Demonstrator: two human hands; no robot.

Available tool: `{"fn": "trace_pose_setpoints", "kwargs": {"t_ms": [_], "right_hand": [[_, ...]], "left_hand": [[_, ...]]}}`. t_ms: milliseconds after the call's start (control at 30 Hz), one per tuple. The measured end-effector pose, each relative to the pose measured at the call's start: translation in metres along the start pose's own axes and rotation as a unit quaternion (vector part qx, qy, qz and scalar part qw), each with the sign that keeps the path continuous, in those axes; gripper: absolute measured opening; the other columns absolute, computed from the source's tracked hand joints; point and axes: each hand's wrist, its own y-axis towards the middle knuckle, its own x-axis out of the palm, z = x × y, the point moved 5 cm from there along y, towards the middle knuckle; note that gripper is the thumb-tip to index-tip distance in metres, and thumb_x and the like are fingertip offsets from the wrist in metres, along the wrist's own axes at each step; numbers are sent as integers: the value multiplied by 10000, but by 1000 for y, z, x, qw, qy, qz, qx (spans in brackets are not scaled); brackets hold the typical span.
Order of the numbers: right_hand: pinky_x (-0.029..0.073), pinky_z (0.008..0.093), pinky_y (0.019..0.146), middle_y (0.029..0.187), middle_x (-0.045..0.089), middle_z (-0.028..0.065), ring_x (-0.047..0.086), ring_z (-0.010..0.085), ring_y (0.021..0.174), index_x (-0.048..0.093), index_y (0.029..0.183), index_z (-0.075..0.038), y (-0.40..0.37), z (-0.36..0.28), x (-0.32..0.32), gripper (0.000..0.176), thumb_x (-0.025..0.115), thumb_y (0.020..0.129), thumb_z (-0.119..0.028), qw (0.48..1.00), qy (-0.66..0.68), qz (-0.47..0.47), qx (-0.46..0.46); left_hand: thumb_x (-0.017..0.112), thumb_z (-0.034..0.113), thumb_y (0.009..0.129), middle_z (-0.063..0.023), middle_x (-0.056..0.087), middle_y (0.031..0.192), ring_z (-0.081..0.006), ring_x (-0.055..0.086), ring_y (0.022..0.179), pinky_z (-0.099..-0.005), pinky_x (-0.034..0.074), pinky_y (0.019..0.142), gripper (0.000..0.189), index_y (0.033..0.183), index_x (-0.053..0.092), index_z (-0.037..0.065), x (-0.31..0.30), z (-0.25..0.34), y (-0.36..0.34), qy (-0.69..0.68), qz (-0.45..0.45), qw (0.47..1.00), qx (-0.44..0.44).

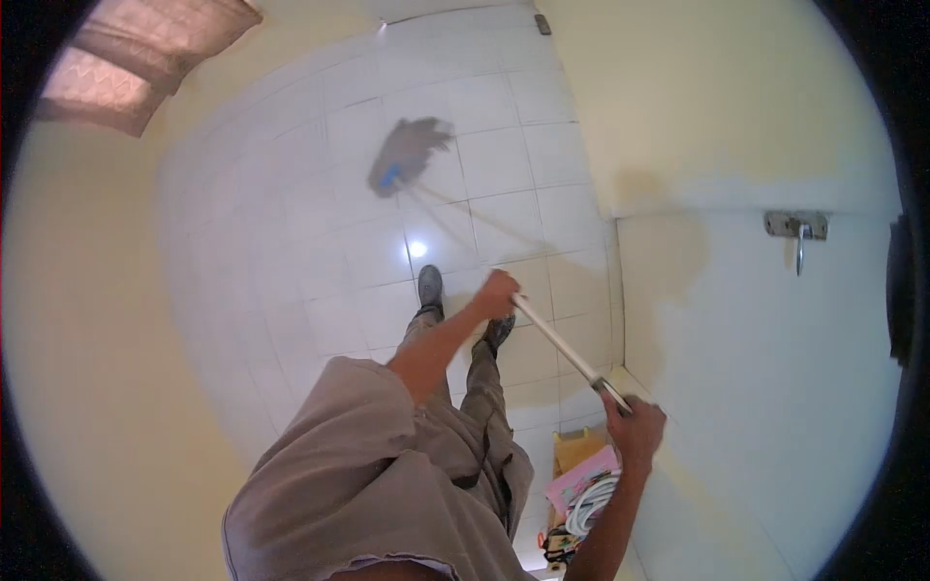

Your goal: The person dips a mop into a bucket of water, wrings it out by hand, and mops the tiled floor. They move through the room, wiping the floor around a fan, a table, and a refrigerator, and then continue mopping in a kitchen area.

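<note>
A long pale mop pole (557,341) slants across the view. My left hand (498,294) is closed round its middle, in front of my shoes. Near its upper end, past a dark collar, my right hand (635,426) grips the pole. At the far end a grey mop head (412,150) with a blue socket (390,175) lies on the white tiled floor (504,218), somewhat blurred.
My dark shoes (431,286) stand on the tiles. By my right forearm are a coiled white hose or cable (589,505), a pink item (581,476) and cardboard (578,449). A door with a metal latch (796,227) is at right; a curtain (145,58) hangs upper left.
</note>
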Motion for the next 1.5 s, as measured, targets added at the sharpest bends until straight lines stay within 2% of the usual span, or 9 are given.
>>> {"fn": "trace_pose_setpoints", "kwargs": {"t_ms": [233,333,533,600,633,700,967,1300,1500], "right_hand": [[488,474,551,624,621,163,630,352,582,636,654,-56,45,-215,117,522,552,887,-515,947,100,-153,-263],[477,473,569,616,611,152,614,348,589,651,678,-67,19,-273,138,438,606,873,-457,927,166,-45,-334],[474,465,636,721,649,133,631,346,701,681,810,-93,42,-207,105,378,582,890,-449,967,86,-154,-186],[472,457,665,763,657,133,632,345,742,687,822,-86,47,-151,56,389,604,875,-462,975,69,-168,-126],[478,477,664,760,661,148,641,361,730,683,849,-94,42,-114,39,413,590,873,-495,982,45,-141,-119],[478,470,670,792,675,149,644,350,743,711,909,-82,26,-46,-17,415,635,846,-484,993,40,-85,-69],[450,451,606,642,626,183,598,332,650,685,702,-2,-60,19,-224,524,607,900,-481,957,-185,104,197],[405,453,485,521,561,170,523,328,469,575,561,12,-67,-153,-255,536,616,917,-387,944,-253,205,52],[474,440,572,592,617,176,594,351,549,630,617,-15,-36,-120,-222,471,627,887,-400,976,-103,143,-131]], "left_hand": [[662,188,815,-166,538,1122,-381,442,1200,-571,351,976,119,909,634,120,-164,-167,-203,297,24,897,-325],[602,215,885,-174,485,1298,-372,318,1356,-682,265,1024,251,1089,599,70,-215,-167,-263,324,-69,831,-446],[633,47,629,-101,607,947,-323,531,1067,-542,270,1094,251,867,633,126,-163,-134,-205,248,89,934,-242],[651,57,593,-83,609,899,-331,549,942,-519,375,912,340,917,657,161,-113,-102,-161,166,146,959,-177],[696,77,532,-78,654,1005,-326,547,1031,-479,351,953,328,852,670,142,-77,-90,-137,186,19,935,-302],[703,93,557,-68,625,1003,-316,540,1017,-492,346,936,332,865,583,123,-26,-17,-91,78,201,968,-124],[679,137,647,-72,639,858,-273,590,921,-417,398,923,161,802,663,97,61,209,122,-78,-7,996,33],[711,185,647,-91,624,765,-281,594,859,-396,427,876,145,751,667,93,-100,151,77,-75,60,995,-23],[753,359,749,-104,526,659,-317,521,717,-426,393,752,390,583,520,94,-193,132,-29,34,171,976,-127]]}}
